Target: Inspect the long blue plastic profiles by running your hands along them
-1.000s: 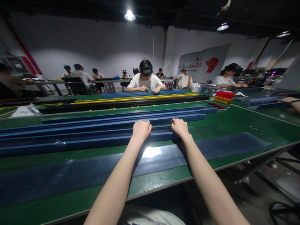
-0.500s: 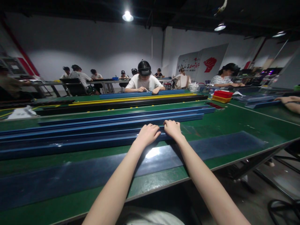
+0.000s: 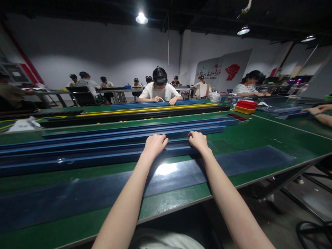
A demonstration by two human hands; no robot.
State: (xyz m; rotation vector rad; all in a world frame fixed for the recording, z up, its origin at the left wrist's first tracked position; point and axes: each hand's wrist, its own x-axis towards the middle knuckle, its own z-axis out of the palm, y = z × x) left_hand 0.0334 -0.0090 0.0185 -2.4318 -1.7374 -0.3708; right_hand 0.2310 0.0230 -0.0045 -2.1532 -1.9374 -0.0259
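Observation:
A long blue channel-shaped strip (image 3: 103,160) lies across the table in front of me, its right end by my right hand. My left hand (image 3: 155,144) is curled over it, thumb on the near side and fingertips hidden behind. To the right, my right hand (image 3: 198,141) grips the same strip near its end, fingers bent over the far edge. Between the hands a short stretch of the strip shows. Closer to me, a flat bluish see-through plastic sheet (image 3: 233,162) lies on the table under my forearms.
More blue strips (image 3: 202,130) lie just beyond on the green table (image 3: 272,135). Farther off are yellow and black strips (image 3: 145,111), a red bin (image 3: 246,104) and a dark red flat object (image 3: 238,117). A co-worker (image 3: 160,90) sits opposite; another person's hand (image 3: 315,110) is at right.
My left hand has slid left along the strip and my right hand slightly right, so the gap between them is wider. The sheet stays in place.

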